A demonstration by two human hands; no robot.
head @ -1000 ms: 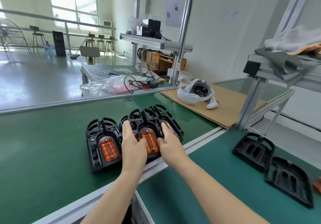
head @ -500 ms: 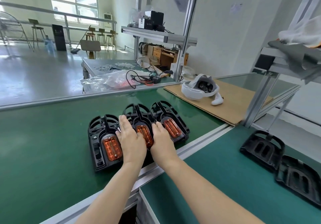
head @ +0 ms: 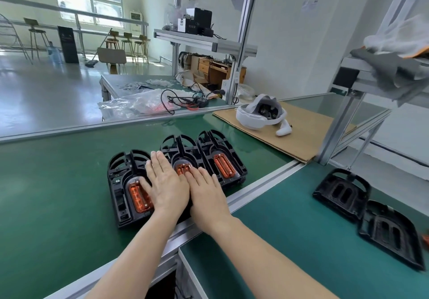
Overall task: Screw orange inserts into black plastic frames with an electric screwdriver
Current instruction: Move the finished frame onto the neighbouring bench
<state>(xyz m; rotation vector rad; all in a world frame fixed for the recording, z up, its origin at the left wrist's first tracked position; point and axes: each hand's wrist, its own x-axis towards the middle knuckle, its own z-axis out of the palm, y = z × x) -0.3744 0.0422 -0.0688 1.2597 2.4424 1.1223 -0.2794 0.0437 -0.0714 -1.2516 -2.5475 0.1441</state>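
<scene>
Resting flat, fingers straight, left hand [head: 166, 184] and right hand [head: 207, 193] on middle black frame [head: 178, 152]. Orange insert [head: 183, 168] peeking at 12 o'clock beyond right fingertips [head: 193, 174].

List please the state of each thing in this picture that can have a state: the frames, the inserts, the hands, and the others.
Left frame: flat on belt, orange insert seated.
Middle frame: insert in, both hands on it.
Right frame: insert in, untouched.
Two empty frames: flat on near table, no inserts.
Left hand: flat, fingers straight.
Right hand: flat, pressing.
Headset: lying on cardboard.
</scene>
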